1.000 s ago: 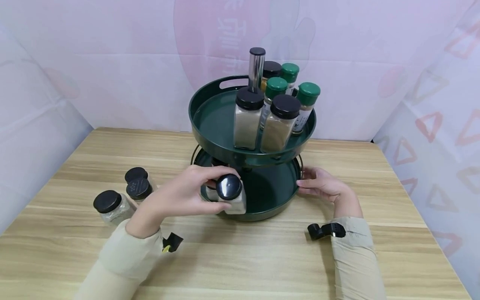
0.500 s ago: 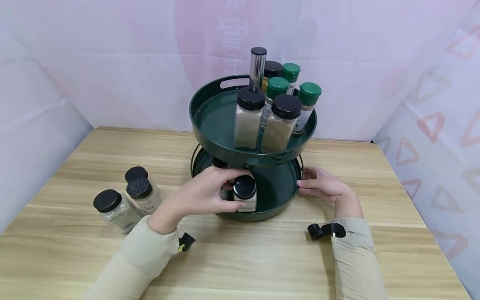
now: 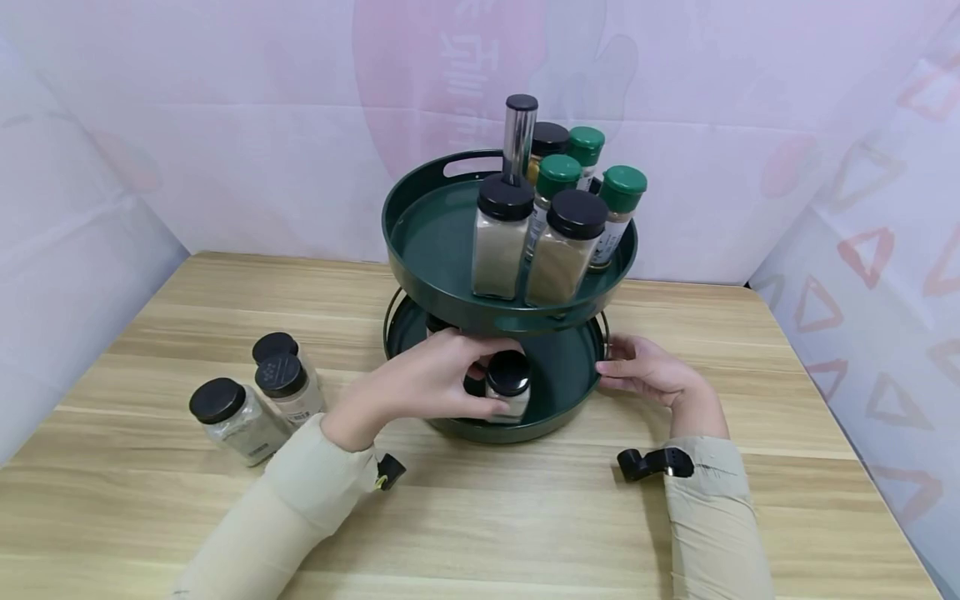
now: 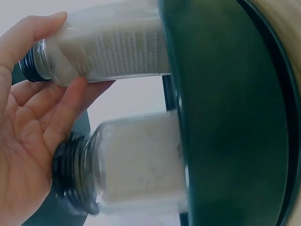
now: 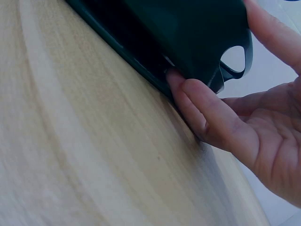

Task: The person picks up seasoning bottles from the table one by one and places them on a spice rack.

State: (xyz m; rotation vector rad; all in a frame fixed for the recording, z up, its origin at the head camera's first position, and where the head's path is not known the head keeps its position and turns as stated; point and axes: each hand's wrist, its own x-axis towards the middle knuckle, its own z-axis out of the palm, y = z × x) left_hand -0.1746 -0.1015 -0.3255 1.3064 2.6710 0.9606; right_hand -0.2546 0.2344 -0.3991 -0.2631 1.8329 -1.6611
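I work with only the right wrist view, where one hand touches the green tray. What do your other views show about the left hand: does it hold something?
Observer: Yes. In the head view, the left hand holds a black-lidded jar at the lower tray.

Operator: Thank you, this is hidden from me. Are there also jars outside of the tray, on the table?

Observer: Yes, three other black-lidded jars are grouped on the table, to the left of the lower tray.
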